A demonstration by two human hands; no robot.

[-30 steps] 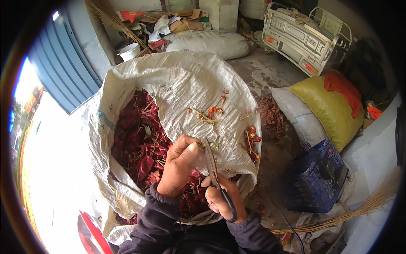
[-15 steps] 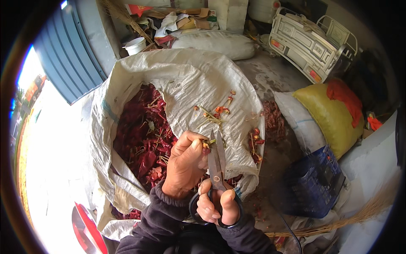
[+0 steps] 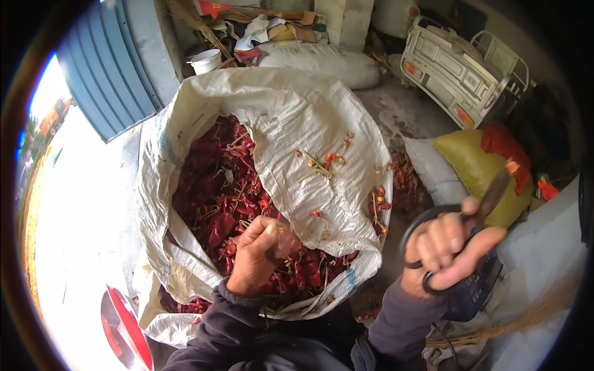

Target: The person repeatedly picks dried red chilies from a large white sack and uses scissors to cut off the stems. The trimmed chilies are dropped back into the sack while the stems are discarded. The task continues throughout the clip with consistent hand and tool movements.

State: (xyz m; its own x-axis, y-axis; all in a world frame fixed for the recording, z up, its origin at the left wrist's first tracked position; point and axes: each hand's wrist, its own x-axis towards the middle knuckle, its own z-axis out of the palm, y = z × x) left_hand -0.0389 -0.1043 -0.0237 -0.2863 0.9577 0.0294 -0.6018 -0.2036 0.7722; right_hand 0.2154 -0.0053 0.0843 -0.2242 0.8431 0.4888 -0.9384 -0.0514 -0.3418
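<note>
A large white woven sack (image 3: 309, 111) holds dried red chillies (image 3: 213, 185); cut stems and orange-red caps (image 3: 331, 157) lie on its folded flap. My left hand (image 3: 253, 253) is closed in a pinch low over the chillies; what it holds, if anything, is blurred. My right hand (image 3: 448, 253), raised beyond the sack's right side, grips black-handled scissors (image 3: 495, 191), their blades angled up and right, with a small orange bit at the tip.
Behind are a stuffed white sack (image 3: 318, 65), white bucket (image 3: 204, 62) and white cart body (image 3: 461, 74). At right are a yellow sack (image 3: 461, 151), red cloth (image 3: 498, 142), dark blue crate (image 3: 473, 297) and straw broom (image 3: 513, 318). A blue corrugated panel (image 3: 105, 68) stands back left.
My left hand has moved down and left, toward the chillies. My right hand has swung up and right with the scissors, away from the left hand. A red-capped stem has appeared on the flap.
</note>
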